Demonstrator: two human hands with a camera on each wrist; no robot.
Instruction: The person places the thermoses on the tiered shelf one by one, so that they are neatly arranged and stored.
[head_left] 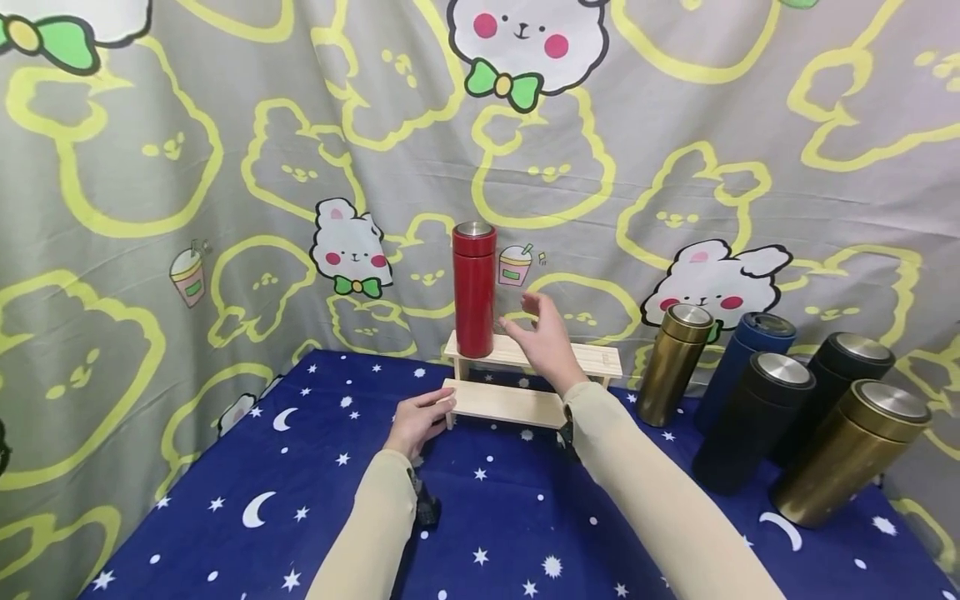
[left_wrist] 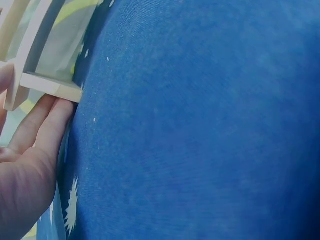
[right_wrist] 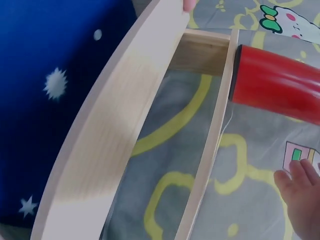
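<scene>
A red thermos bottle (head_left: 474,292) with a steel-topped lid stands upright at the left end of the upper step of a small two-step wooden rack (head_left: 510,402). My left hand (head_left: 420,421) grips the left end of the lower step. In the left wrist view its thumb lies at the board while the fingers (left_wrist: 50,125) rest against the rack's leg. To the right of the bottle, my right hand (head_left: 551,342) is held in the air above the rack, fingers spread and apart from the bottle. The right wrist view shows a gap between that hand (right_wrist: 302,192) and the bottle (right_wrist: 280,82).
On the right stand several more thermos bottles: a slim gold one (head_left: 675,367), a blue one (head_left: 750,350), a black one (head_left: 753,425), another black one (head_left: 840,383) and a wide gold one (head_left: 851,450). A dark blue starry cloth (head_left: 300,492) covers the table; a patterned curtain (head_left: 420,183) hangs behind.
</scene>
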